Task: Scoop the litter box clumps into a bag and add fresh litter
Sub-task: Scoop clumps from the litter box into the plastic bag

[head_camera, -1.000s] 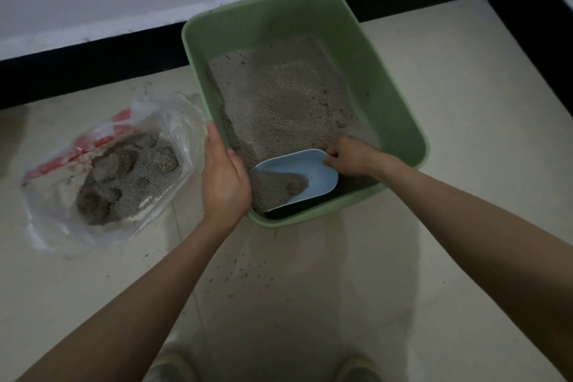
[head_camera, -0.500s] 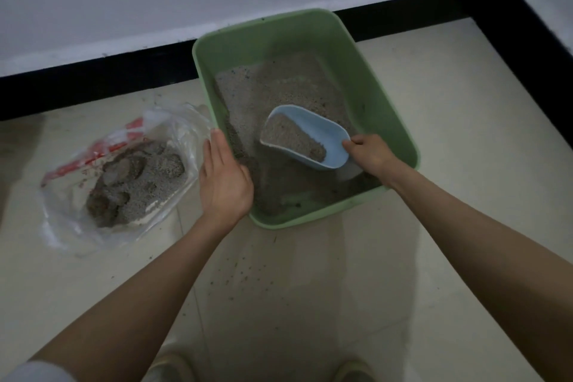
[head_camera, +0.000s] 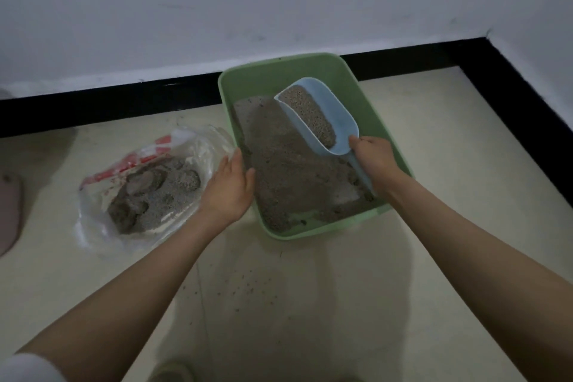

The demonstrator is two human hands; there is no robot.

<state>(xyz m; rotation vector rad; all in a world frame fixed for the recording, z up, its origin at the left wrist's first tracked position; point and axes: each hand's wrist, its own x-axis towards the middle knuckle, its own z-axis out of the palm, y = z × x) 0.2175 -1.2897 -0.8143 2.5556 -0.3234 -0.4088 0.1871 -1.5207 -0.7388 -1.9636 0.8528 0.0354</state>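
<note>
Right hand (head_camera: 373,158) grips handle of blue scoop (head_camera: 328,121), loaded with litter, raised over green box (head_camera: 387,121). Left hand (head_camera: 228,186) open, fingers flat against box's left rim. Bag (head_camera: 148,192) with clumps on floor (head_camera: 310,304), just left of box.

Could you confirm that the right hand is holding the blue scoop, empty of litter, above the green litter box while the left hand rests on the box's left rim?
Not quite: the blue scoop is not empty. The head view shows it loaded with grey litter. The rest holds: the right hand grips its handle above the green litter box, and the left hand rests on the box's left rim.
</note>
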